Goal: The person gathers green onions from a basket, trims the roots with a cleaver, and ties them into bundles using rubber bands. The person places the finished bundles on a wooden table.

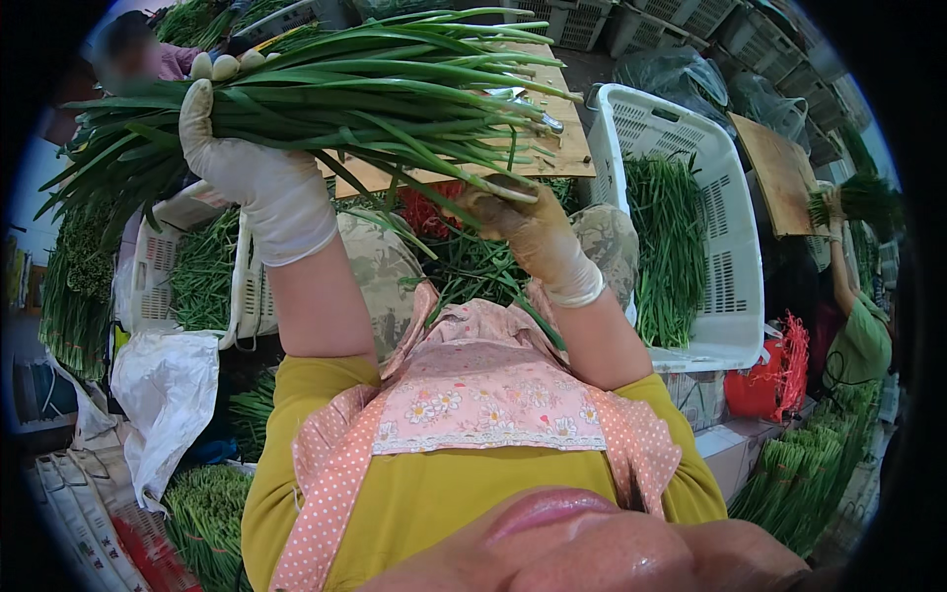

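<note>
My left hand (255, 159), in a white glove, is closed around a large bunch of long flat green leaves, seemingly garlic chives (325, 111), raised over a wooden board (570, 144). Their pale stem ends point right. My right hand (525, 222), in a stained glove, is just below those ends with its fingers bent; whether it grips a stem cannot be told. A metal tool (551, 122) lies partly hidden behind the stems on the board. Loose green leaves (473, 263) lie in my lap, near red ties (429, 211).
A white plastic crate (751, 296) with chives stands at the right, another crate (140, 281) at the left. Bundled greens (784, 466) stand lower right, beside a red container (747, 388). One person (858, 340) works at far right; another (174, 61) is at upper left.
</note>
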Tool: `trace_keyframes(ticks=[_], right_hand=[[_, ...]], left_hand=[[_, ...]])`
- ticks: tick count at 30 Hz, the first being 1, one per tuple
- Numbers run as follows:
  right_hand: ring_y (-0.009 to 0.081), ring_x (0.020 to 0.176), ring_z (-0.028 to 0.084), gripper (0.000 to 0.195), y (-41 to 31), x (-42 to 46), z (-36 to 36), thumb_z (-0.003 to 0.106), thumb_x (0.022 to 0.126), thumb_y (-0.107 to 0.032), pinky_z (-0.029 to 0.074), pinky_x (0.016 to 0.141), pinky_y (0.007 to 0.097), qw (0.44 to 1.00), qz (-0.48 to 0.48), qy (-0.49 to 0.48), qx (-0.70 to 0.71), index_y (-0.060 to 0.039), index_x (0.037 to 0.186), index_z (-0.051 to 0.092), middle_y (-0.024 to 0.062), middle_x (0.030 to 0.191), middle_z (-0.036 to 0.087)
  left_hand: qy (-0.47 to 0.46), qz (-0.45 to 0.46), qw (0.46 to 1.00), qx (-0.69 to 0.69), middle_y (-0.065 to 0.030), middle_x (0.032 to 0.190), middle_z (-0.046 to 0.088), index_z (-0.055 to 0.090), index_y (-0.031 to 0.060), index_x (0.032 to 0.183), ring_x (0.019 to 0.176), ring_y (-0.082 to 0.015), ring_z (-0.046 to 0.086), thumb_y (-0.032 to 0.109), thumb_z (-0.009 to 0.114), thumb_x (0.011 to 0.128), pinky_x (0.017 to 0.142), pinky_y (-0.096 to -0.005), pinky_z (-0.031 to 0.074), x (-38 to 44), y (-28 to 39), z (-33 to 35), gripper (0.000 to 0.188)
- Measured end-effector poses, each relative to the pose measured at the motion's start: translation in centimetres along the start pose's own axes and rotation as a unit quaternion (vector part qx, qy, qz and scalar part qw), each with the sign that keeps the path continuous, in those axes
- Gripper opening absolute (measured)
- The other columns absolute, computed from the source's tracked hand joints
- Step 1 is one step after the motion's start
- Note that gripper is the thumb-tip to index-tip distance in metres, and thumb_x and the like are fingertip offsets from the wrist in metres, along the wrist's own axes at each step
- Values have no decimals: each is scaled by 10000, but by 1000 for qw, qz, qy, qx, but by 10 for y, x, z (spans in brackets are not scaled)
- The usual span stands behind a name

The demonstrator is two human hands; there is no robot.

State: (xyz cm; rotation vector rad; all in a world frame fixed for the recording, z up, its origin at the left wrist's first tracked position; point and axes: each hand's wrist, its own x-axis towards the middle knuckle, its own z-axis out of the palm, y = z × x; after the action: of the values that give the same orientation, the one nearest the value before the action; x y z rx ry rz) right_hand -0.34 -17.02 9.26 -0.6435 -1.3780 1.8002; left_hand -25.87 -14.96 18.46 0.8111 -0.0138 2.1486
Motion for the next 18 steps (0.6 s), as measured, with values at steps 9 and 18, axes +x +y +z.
trace_keyframes(ticks=[9,18], right_hand=[[174,880,597,395,32,1,-20,675,890,-214,466,829,314,923,-183,13,-338,-6,1214,585,88,1035,671],[255,712,579,186,41,10,2,498,944,-152,456,692,346,967,-74,-31,-240,-30,830,579,107,749,598]], left_hand=[[12,29,999,22,-110,932,638,584,20,1092,916,-292,597,128,546,865,891,-452,484,2,-10,4,254],[-18,9,999,37,-107,944,647,595,36,1047,950,-274,611,173,514,872,922,-454,479,7,14,-1,237]])
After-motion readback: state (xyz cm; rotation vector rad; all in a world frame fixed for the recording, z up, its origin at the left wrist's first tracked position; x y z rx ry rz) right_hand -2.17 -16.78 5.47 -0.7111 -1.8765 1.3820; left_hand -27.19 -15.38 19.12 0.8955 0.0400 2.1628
